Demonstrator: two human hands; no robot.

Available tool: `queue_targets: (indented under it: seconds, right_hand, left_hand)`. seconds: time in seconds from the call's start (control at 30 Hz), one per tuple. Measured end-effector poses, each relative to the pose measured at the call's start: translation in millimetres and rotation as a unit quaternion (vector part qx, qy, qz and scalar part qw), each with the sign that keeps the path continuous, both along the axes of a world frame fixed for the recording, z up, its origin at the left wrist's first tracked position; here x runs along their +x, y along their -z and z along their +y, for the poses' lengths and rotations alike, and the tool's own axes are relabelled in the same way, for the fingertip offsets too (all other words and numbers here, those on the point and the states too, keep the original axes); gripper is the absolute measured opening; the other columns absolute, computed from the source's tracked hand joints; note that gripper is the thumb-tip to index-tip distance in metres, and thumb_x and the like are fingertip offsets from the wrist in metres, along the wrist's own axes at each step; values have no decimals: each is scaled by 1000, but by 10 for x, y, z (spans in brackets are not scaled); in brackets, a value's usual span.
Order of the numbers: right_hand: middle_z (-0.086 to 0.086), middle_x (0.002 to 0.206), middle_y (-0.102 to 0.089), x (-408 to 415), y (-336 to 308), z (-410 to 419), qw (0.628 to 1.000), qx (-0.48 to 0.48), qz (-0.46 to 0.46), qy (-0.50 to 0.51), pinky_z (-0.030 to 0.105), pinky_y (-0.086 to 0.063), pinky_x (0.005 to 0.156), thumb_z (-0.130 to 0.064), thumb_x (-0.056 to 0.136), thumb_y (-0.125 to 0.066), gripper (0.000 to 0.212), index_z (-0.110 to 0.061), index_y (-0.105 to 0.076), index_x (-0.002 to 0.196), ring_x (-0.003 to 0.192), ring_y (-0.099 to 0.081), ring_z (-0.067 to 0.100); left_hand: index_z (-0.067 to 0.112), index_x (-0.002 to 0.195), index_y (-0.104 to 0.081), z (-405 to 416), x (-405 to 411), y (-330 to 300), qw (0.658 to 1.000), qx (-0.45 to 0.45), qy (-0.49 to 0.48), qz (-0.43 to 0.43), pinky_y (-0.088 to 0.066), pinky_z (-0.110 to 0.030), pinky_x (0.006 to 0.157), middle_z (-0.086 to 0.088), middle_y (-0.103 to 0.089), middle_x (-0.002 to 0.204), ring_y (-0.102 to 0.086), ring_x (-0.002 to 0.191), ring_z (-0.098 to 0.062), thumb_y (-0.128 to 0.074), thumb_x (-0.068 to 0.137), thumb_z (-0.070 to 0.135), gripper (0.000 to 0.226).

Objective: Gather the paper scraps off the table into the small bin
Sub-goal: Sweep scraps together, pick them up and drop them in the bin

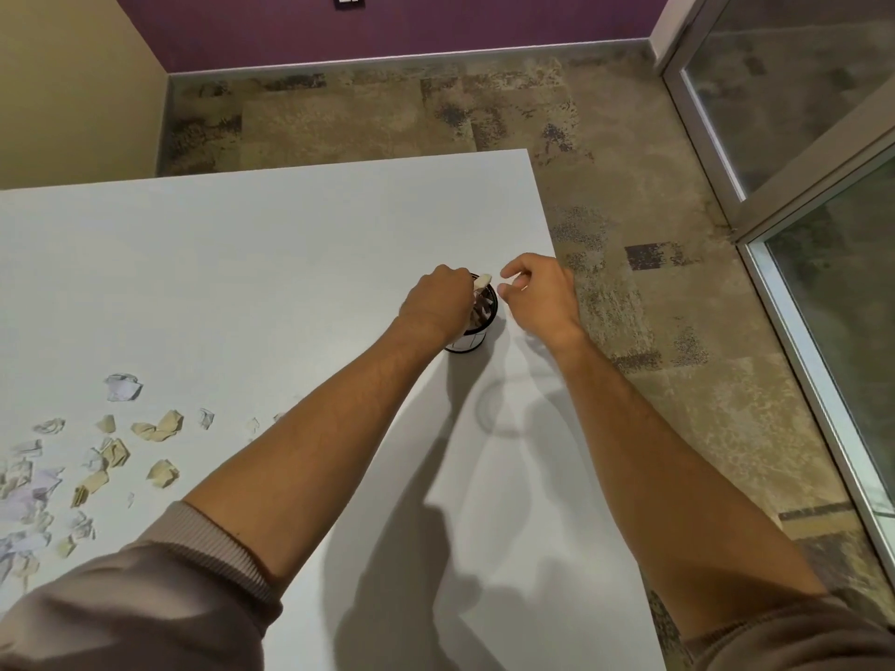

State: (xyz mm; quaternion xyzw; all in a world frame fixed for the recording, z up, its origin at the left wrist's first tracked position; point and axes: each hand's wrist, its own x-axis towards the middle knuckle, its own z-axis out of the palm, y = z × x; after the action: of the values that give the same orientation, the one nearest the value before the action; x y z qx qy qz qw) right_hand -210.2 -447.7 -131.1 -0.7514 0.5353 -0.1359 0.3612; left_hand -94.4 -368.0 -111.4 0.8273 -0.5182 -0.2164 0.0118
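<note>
One bin: small bin [477, 331] stands upright on the white table [290, 244] near its right edge; paper fills its mouth.
Held scrap: cream paper scrap [482, 281] sits at the bin's rim, pinched by the left hand.
Left hand: left hand [438, 302] is curled over the bin's mouth, fingers closed on the scrap; the hand hides most of the bin's left side.
Right hand: right hand [540, 295] hovers just right of the bin, fingers loosely curled with a narrow gap, holding nothing visible.
Arms: both forearms reach forward, sleeves [145, 607] pushed up.
Remaining scraps: loose paper scraps [97, 462], cream and white, lie scattered at the table's left, well apart from the bin.
Surroundings: mottled carpet [387, 113], purple wall [387, 21], glass door [799, 138] at right.
</note>
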Motion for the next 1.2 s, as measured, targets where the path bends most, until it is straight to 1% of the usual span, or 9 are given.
queue_targets:
  seconds: [0.17,0.23,0.33,0.53,0.67,0.73,0.87,1.03,1.2]
  right_hand:
    - [0,93,-66,-13,167,80,999,-10,-30,-26,23,-47,77,-15,86,-69,21,-19,-74,106,81,-56,8]
    - [0,98,-66,0,205,128,998,-29,-30,-46,20,-42,76,-14,86,-68,21,-21,-75,105,83,-55,8]
    - [4,108,-69,5,235,149,997,-29,-24,-72,24,-48,80,-11,88,-65,23,-20,-75,106,92,-62,14]
    - [12,89,-68,21,279,181,992,-33,16,-121,34,-53,69,4,84,-52,27,-9,-76,86,83,-61,25]
    - [-2,88,-66,13,306,148,997,28,-36,-59,31,-56,72,1,86,-57,25,-14,-73,97,79,-66,21]
    - [-6,85,-61,12,318,146,997,53,-56,-28,30,-57,63,0,85,-59,22,-17,-68,95,75,-66,22]
    - [10,81,-65,-4,346,140,989,107,-94,28,28,-53,45,0,83,-61,19,-18,-59,91,62,-69,28]
    - [15,76,-69,-23,366,169,977,153,-128,69,35,-60,57,-9,85,-69,12,-13,-61,92,52,-70,23]
    - [9,68,-66,-24,328,175,965,193,-150,93,51,-60,65,-7,84,-71,13,-7,-61,92,58,-71,31]
  left_hand:
    - [9,119,-61,19,41,-45,999,-6,-22,45,-50,-39,77,-16,-55,117,-58,99,-35,-55,94,20,28]
    - [7,113,-63,6,54,-62,998,-20,-27,45,-48,-39,71,-17,-55,113,-54,87,-31,-57,92,17,24]
    - [5,102,-65,-20,47,-40,999,-27,1,32,-45,-37,65,-14,-56,98,-55,81,-32,-56,88,8,17]
    - [4,96,-63,-105,16,116,999,-4,55,1,-39,-34,63,-11,-46,87,-44,74,-27,-52,89,10,14]
    - [5,93,-59,-190,-9,229,998,7,60,8,-40,-34,62,-6,-40,82,-45,74,-27,-52,91,14,12]
    - [9,82,-53,-221,-33,277,998,9,56,16,-39,-33,61,-5,-42,78,-47,73,-26,-52,90,15,10]
    - [12,73,-52,-286,-66,334,998,20,53,34,-41,-31,61,-6,-51,79,-53,74,-27,-51,84,8,12]
    - [16,61,-47,-306,-59,353,997,28,39,53,-42,-29,60,-2,-44,66,-52,71,-28,-51,79,8,20]
    - [10,84,-57,-279,-5,280,996,49,39,65,-45,-32,65,-8,-48,85,-51,77,-26,-56,87,19,9]
